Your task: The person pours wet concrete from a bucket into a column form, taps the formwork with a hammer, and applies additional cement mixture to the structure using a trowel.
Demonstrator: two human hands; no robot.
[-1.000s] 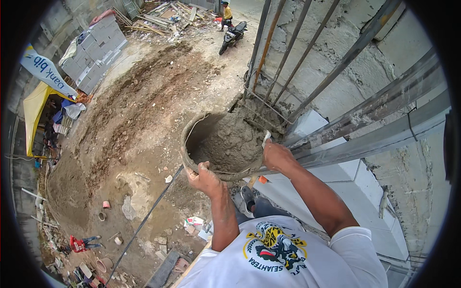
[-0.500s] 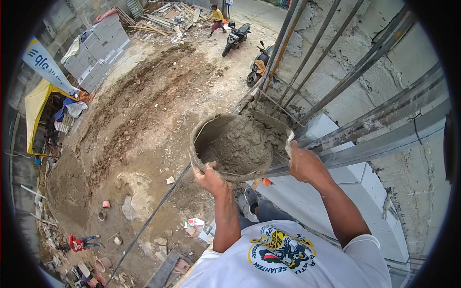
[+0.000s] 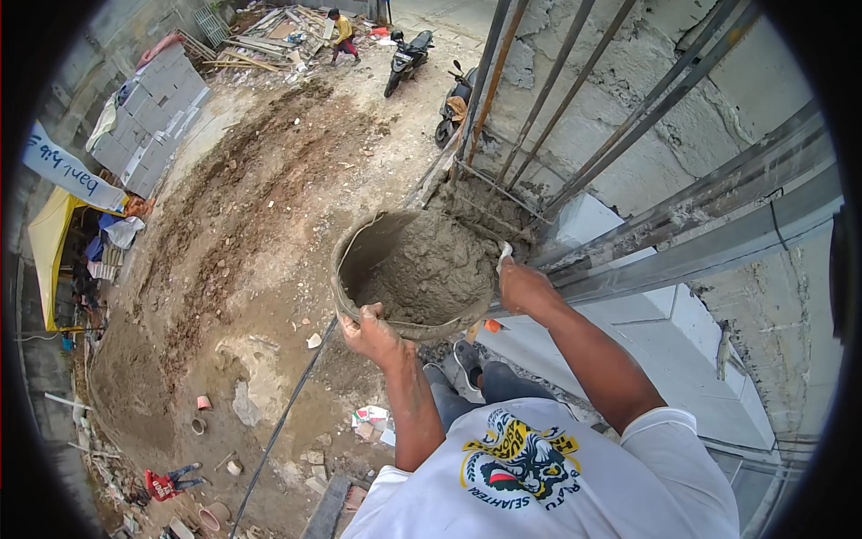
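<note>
Two bare hands are busy with a bucket (image 3: 366, 256) of wet grey mortar (image 3: 431, 274), held up in front of the person beside some steel rods (image 3: 495, 90). From here, the left hand's (image 3: 375, 337) fingers grip its near rim; the right hand's (image 3: 525, 289) are wrapped around a pale piece (image 3: 505, 251) I can't make out, near white blocks (image 3: 696, 337).

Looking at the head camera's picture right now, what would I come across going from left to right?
Yellow canopy → small reddish bucket → large bucket of wet grey mix, gripped by the person's left hand → the person's right hand.
</note>
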